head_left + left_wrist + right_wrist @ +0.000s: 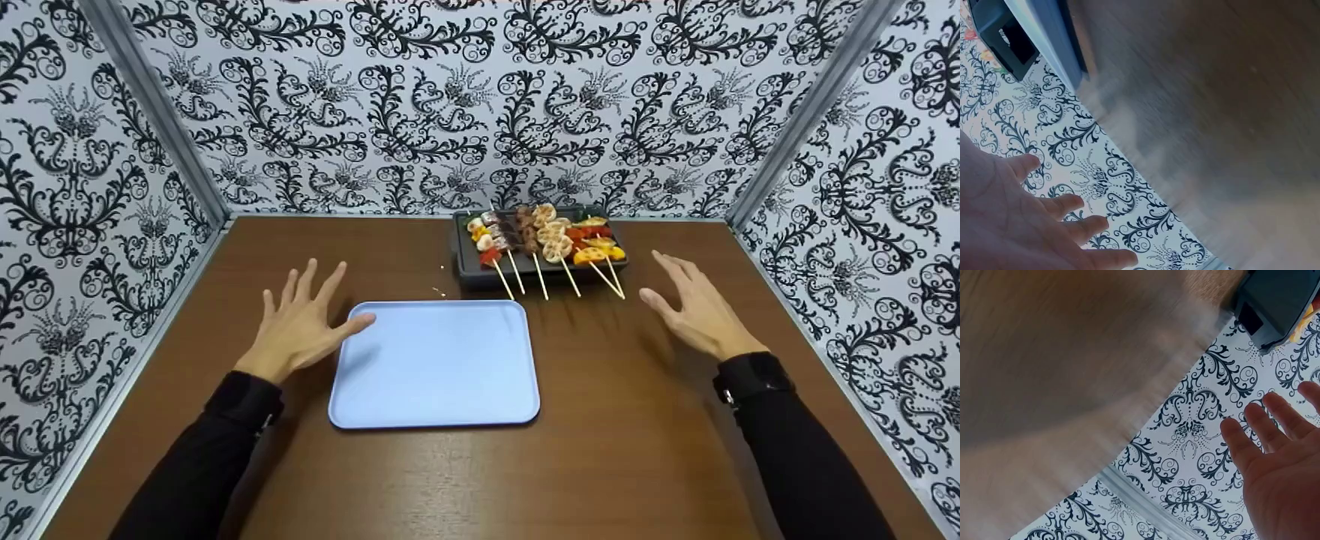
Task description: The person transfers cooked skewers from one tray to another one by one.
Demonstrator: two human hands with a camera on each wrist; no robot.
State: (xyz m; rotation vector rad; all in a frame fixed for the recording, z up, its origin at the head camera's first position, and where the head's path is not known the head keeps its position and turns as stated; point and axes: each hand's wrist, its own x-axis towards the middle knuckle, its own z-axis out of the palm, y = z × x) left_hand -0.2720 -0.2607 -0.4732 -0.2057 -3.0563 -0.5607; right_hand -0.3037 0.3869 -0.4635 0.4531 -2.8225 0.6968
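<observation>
My left hand (pixel 296 330) is spread with nothing in it, beside the left edge of a light blue tray (pixel 442 367); its thumb reaches over the tray's far left corner. Whether the thumb touches the tray I cannot tell. To the right, my right hand (pixel 701 311) is held with straight fingers and holds nothing. The nearest thing to it is a black tabletop grill (pixel 476 279) bearing several skewers of food, among them lotus root slices (pixel 556 249), meat pieces (pixel 526 229) and peppers (pixel 589 256). Their wooden sticks point toward me over the grill's front edge.
A brown wooden table (pixel 600 465) carries everything. Small pale crumbs (pixel 439 291) lie between the tray and the grill. Patterned black-and-white walls (pixel 465 112) with grey metal corner posts (pixel 810 112) stand at the back and both sides.
</observation>
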